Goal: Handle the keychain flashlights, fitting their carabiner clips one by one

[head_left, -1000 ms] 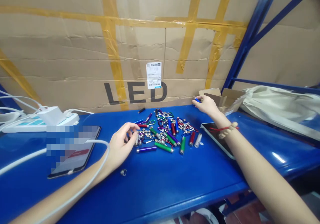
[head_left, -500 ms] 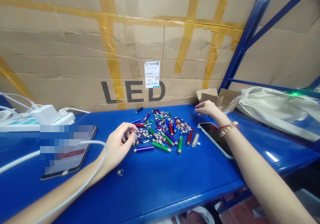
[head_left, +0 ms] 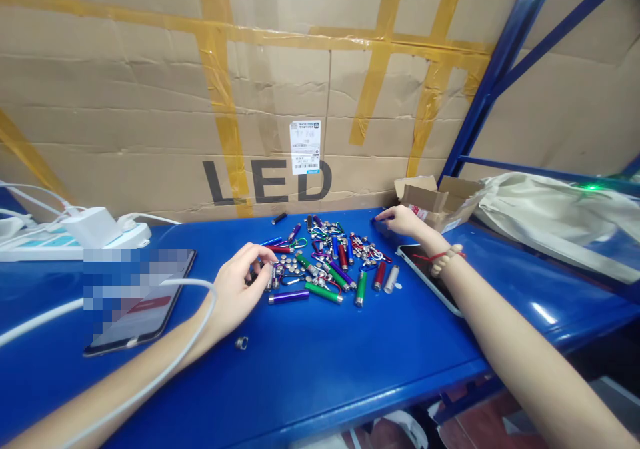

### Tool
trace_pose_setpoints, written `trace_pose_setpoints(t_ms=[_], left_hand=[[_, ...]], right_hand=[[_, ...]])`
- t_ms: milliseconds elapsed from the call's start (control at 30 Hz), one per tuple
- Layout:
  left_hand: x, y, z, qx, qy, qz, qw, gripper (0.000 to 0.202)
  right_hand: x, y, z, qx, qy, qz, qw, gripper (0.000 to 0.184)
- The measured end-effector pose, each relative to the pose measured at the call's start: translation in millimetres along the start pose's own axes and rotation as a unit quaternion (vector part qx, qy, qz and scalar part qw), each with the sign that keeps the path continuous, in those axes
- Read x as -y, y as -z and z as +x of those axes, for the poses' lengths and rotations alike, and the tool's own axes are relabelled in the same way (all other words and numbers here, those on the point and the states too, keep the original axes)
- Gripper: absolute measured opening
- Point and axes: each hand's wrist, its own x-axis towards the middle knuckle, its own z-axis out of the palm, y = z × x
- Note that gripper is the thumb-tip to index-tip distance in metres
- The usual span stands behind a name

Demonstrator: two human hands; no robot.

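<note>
My left hand (head_left: 243,277) rests at the left edge of a heap of small metal parts, its fingers curled towards the thumb. What lies inside its grip is hidden. Beyond the heap's right side is my right hand (head_left: 404,221), its fingertips pinched at a small dark blue piece (head_left: 374,221). Between the hands are button cells (head_left: 290,269), carabiner clips and coloured metal tubes. Nearest the front lie a purple tube (head_left: 289,297), a green tube (head_left: 324,293), an upright-pointing green tube (head_left: 361,289), a red tube (head_left: 379,276) and a silver tube (head_left: 391,279).
A phone (head_left: 425,279) lies partly under my right forearm. At left are a tablet (head_left: 150,315), a white cable (head_left: 200,329) and a power strip (head_left: 45,245). A small metal ring (head_left: 241,343) lies in front. An open carton (head_left: 445,199) stands behind my right hand.
My right hand has shifted left, away from the open carton, and its fingertips now meet a small dark blue piece. My left hand has stayed almost still at the heap.
</note>
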Motion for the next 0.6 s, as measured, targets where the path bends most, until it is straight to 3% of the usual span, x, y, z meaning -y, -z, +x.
trace_pose_setpoints(t_ms=[100, 167, 300, 367, 500, 600], left_hand=[[4, 2.7, 3, -0.005, -0.009, 0.025, 1.0, 0.015], [6, 6.7, 5, 0.011, -0.049, 0.044, 0.998, 0.015], [9, 13.2, 6, 0.157, -0.163, 0.104, 0.968, 0.023], [9, 12.9, 4, 0.188, -0.165, 0.126, 0.96, 0.028], [10, 10.0, 4, 0.177, -0.157, 0.111, 0.965, 0.018], [11, 11.8, 9, 0.105, -0.148, 0.075, 0.98, 0.018]], right_hand=[[1, -2, 0, -0.011, 0.035, -0.008, 0.999, 0.036], [3, -1, 0, -0.022, 0.053, -0.012, 0.998, 0.034], [20, 4, -5, -0.075, 0.11, -0.015, 0.991, 0.033], [38, 5, -12, -0.121, 0.182, -0.015, 0.976, 0.028], [85, 2, -40, -0.144, 0.313, 0.01, 0.939, 0.024], [112, -4, -62, -0.11, 0.368, 0.009, 0.923, 0.024]])
